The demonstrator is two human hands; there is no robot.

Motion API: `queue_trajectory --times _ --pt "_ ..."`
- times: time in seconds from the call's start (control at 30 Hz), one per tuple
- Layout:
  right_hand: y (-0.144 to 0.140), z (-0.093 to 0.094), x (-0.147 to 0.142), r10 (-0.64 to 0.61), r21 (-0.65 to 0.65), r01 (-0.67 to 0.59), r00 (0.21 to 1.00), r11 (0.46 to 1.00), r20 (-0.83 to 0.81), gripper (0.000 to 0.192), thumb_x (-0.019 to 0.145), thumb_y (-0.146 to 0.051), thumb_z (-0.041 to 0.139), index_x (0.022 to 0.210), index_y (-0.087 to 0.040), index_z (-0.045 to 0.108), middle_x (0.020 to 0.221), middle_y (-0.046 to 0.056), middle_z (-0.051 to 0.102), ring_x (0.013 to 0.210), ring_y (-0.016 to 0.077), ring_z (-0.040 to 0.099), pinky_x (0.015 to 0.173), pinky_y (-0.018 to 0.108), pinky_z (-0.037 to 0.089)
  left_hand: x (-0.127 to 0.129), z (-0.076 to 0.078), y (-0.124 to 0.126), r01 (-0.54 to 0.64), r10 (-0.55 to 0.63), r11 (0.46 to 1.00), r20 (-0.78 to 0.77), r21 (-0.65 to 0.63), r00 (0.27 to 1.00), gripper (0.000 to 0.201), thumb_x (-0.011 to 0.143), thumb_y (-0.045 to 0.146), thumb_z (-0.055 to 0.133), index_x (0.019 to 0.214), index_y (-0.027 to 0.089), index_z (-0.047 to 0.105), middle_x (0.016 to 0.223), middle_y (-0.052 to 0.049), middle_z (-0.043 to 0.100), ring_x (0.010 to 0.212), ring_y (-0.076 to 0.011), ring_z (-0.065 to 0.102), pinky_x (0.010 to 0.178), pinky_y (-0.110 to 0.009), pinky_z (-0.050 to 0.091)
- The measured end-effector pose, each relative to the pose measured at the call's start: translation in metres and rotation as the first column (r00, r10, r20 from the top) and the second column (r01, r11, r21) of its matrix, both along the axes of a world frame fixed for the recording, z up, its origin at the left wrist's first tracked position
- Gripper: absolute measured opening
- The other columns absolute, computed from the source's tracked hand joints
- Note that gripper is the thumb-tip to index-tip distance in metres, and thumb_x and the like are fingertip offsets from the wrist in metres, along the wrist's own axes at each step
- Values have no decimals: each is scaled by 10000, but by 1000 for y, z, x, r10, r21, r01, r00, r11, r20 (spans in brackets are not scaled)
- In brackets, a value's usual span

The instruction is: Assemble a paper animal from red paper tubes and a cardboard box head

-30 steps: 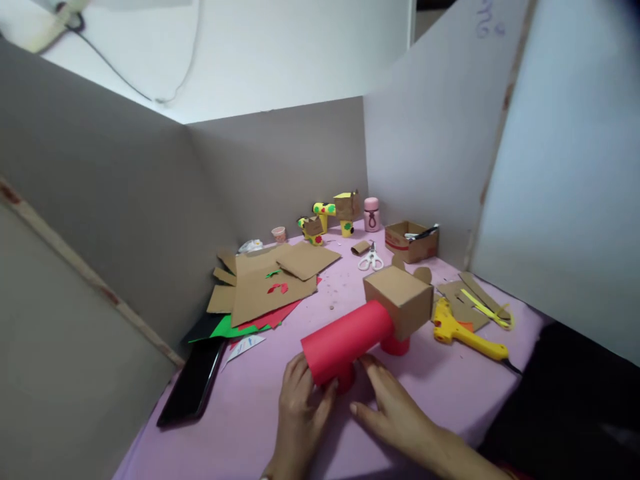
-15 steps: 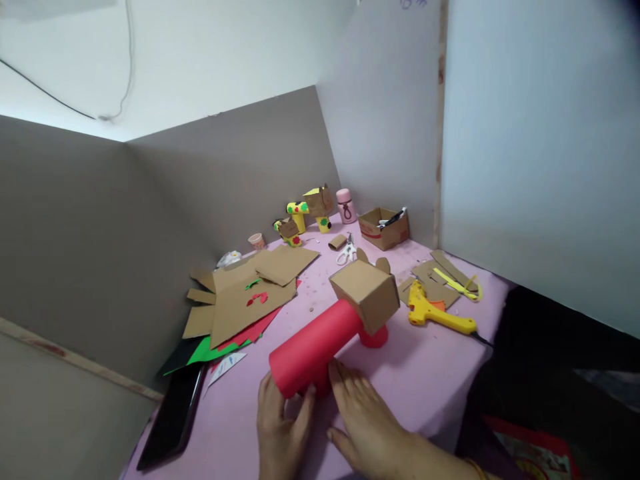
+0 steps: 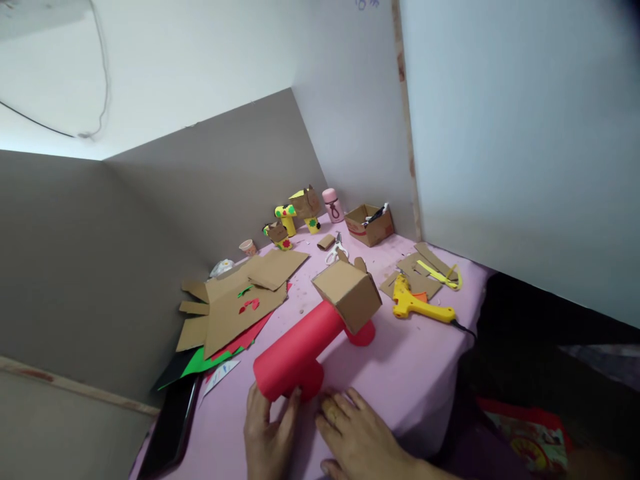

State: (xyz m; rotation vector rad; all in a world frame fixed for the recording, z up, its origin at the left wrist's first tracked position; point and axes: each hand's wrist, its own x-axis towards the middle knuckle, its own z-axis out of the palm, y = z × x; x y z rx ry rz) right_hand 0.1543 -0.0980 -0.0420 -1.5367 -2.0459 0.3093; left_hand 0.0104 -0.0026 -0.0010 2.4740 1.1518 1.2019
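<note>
— Where is the red paper tube with a brown cardboard box head point(image 3: 315, 327)?
— Centre frame, on the pink worktop point(image 3: 425, 373). Left hand point(image 3: 267, 440) touches its near end, fingers loosely spread; right hand point(image 3: 357, 433) lies flat, open, just beside.

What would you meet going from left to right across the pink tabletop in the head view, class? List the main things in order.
Black phone → cardboard sheets → red paper tube touched by the left hand, with the right hand beside it → cardboard box head → yellow glue gun.
</note>
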Motion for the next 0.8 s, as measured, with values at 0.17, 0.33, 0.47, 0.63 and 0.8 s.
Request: queue_trajectory --times 0.17,0.33,0.47,0.63,0.8 --pt "-2 1 1 16 0 -16 999 1000 -46 548 876 -436 491 1308 -99 478 1359 187 481 1247 337 436 1054 500 317 -5 2 2 43 -43 999 -42 -9 998 209 801 297 605 991 237 543 905 -15 571 823 -175 563 714 -289 471" --pt "-3 18 7 -35 -171 13 991 985 -127 673 848 -419 514 1382 -38 362 1418 225 377 1297 350 359 1087 491 262 -6 -1 3 62 -61 997 -41 33 997 215 799 295 607 996 230 550 909 -19 572 829 -175 567 725 -292 478" --pt "-4 28 15 -70 -227 40 990 973 -125 644 863 -392 479 1382 -30 360 1436 222 346 1318 352 319 1099 494 231 -7 -2 2 72 -70 997 -47 40 996 246 801 272 606 1033 225 540 930 -30 573 839 -174 567 734 -297 491" --pt "-7 27 13 -66 -166 57 997 985 -48 529 892 -403 439 1313 -84 484 1389 195 442 1280 343 391 1076 515 273 -7 -3 2 88 -86 995 -42 49 995 197 817 245 589 1007 220 542 922 -40 582 827 -171 575 698 -286 513" --pt "-1 5 7 -133 131 119 986 984 105 439 857 -439 510 1156 -136 616 1212 170 620 1098 328 582 946 486 460 -7 -5 2 68 -65 994 -36 90 997 257 825 232 575 1079 212 538 1024 -86 607 931 -213 595 757 -345 535"
